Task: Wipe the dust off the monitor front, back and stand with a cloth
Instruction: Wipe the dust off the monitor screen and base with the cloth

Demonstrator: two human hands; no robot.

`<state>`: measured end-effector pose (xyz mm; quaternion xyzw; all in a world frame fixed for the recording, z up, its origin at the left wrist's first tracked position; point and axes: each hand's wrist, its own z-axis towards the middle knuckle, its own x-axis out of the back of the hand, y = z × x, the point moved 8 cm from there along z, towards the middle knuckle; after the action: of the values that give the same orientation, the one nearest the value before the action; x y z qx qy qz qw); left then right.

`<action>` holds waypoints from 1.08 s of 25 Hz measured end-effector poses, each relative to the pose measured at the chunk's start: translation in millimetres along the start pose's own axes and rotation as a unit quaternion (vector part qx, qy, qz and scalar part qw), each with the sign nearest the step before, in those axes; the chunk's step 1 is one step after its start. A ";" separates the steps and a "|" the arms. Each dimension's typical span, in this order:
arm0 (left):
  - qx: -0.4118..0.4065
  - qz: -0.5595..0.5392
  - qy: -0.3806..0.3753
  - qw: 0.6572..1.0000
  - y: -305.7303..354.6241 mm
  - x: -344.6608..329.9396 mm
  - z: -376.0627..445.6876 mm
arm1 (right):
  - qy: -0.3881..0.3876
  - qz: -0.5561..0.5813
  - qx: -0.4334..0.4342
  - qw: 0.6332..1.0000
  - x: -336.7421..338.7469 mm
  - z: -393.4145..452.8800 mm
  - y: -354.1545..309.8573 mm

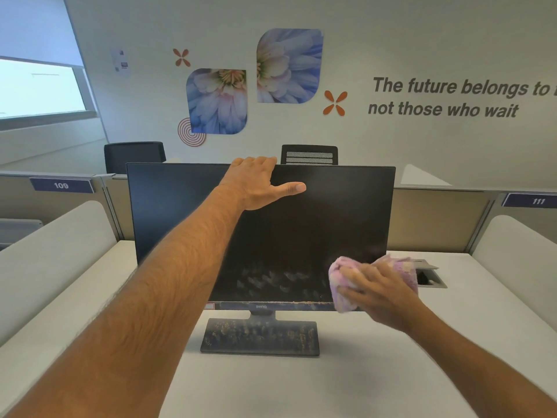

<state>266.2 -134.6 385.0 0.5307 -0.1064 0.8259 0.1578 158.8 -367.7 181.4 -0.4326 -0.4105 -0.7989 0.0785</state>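
Right now your left hand hooks curled fingers over the top edge of the black flat-panel monitor, mid-tabletop. Right hand grips a soft pink cloth at the screen's lower-right corner. Panel's fragile & tippy, so brace up top, press lightly.

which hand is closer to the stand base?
Right. The right hand wipes the screen's lower right corner with the cloth, just above the stand base; the left hand grips the top edge.

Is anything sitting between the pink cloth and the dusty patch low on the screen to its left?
Nothing visible. The right hand presses the pink cloth on the black monitor's lower right corner, and the smudged patch beside it lies bare. The left hand grips the top edge, well above.
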 end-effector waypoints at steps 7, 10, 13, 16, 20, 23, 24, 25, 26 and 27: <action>0.007 0.004 -0.028 1.000 -9.5 3.0 -8.2 | 0.052 0.032 -0.155 0.986 20.1 24.2 29.3; 0.013 0.006 -0.029 0.999 -17.8 3.9 -11.7 | 0.036 0.037 -0.077 0.996 5.6 24.9 -0.5; 0.018 0.013 -0.035 0.999 -27.8 4.9 -14.7 | -0.022 0.026 0.034 0.999 -6.6 21.0 -24.3; 0.024 0.015 -0.037 0.999 -38.2 5.9 -17.3 | 0.037 0.039 -0.105 0.993 13.3 36.7 6.3; 0.031 0.014 -0.039 0.999 -46.9 6.0 -21.7 | 0.054 0.037 -0.106 0.992 13.5 45.7 -7.9; 0.030 0.015 -0.042 0.999 -51.2 7.4 -23.3 | 0.000 0.031 0.040 0.999 -0.2 43.2 -40.4; 0.030 0.016 -0.042 0.999 -53.7 8.4 -23.8 | 0.003 0.028 0.034 0.999 2.1 46.7 -37.6; 0.031 0.016 -0.041 0.999 -56.7 9.3 -24.6 | 0.014 0.031 -0.003 0.999 5.5 52.3 -30.1; 0.031 0.015 -0.038 0.999 -59.6 10.0 -25.5 | 0.031 0.047 -0.066 0.996 10.4 57.5 -19.7; 0.031 0.015 -0.034 0.999 -62.2 10.7 -26.3 | 0.050 0.068 -0.131 0.988 15.0 60.4 -10.9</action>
<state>263.1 -66.3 384.3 0.5614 -0.0941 0.8126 0.1251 182.3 -313.5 203.8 -0.4253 -0.2678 -0.8592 0.0956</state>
